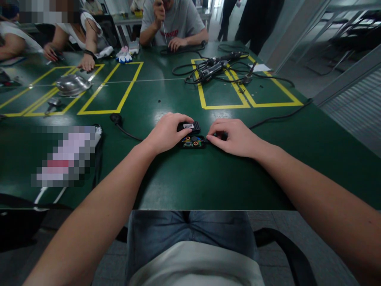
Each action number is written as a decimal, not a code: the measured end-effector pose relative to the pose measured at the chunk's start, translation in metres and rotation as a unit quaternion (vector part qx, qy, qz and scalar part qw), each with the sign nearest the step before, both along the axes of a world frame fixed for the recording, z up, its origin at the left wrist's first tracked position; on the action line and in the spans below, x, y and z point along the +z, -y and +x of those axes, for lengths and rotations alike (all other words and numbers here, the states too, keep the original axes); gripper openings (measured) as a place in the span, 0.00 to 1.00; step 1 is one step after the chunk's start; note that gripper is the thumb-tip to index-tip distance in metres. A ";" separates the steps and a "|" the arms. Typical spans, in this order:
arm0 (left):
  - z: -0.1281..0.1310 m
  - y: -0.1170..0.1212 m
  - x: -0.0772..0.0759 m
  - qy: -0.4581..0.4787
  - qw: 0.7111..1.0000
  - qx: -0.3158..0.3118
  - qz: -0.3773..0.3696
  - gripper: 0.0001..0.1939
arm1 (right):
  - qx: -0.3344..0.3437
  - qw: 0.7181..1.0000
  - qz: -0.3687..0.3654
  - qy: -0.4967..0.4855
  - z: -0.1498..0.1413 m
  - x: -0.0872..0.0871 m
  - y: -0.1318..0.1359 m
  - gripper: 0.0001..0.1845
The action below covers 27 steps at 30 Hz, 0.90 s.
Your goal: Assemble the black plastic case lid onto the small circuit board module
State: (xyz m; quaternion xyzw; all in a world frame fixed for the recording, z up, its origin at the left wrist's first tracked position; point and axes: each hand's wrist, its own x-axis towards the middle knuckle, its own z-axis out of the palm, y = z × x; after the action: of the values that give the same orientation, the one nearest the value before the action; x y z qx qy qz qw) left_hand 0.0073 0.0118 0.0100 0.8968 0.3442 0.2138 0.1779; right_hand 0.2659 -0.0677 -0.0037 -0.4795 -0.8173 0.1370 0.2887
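A small black housing point(203, 145) lies open on the green table, with a circuit board point(188, 143) and copper-coloured coils showing inside. Just behind it, my left hand point(166, 133) has its thumb and fingers closed on a black cover point(195, 127) that bears a white label. At the housing's right end my right hand point(238, 137) pinches the black cable point(276, 118); the fingers partly hide the spot where it meets the housing. From the left side another black cable point(128, 135) runs to a plug point(116, 118).
A pixelated pouch-like item point(67, 155) lies to the left. Farther back are a metal bowl-shaped part point(73, 85), a small metal part point(54, 104), gloves point(124, 55) and black corded tools point(212, 70). Across the table a person point(175, 24) holds a screwdriver point(164, 31); others sit at left.
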 end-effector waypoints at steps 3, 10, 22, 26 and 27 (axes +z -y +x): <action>-0.001 0.003 0.006 0.025 1.000 0.007 -0.001 0.14 | -0.003 1.000 0.001 -0.001 0.000 0.000 0.000 0.10; -0.005 0.009 0.020 0.061 0.995 -0.058 -0.060 0.16 | -0.006 1.000 -0.002 -0.007 -0.001 0.000 0.002 0.07; -0.007 0.015 0.027 0.005 0.990 -0.098 -0.103 0.16 | -0.008 1.000 -0.014 -0.004 -0.001 0.001 0.004 0.14; -0.006 0.014 0.025 0.002 0.990 -0.100 -0.103 0.16 | -0.007 1.000 -0.008 -0.002 -0.001 0.000 0.004 0.12; -0.006 0.014 0.025 0.001 0.990 -0.100 -0.101 0.16 | -0.006 1.000 -0.007 -0.002 -0.001 0.001 0.004 0.11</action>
State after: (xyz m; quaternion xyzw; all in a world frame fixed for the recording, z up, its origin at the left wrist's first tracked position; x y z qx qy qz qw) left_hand 0.0010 -0.0025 0.0349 0.9039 0.2721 0.1603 0.2886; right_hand 0.2651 -0.0714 -0.0031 -0.4865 -0.8126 0.1421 0.2879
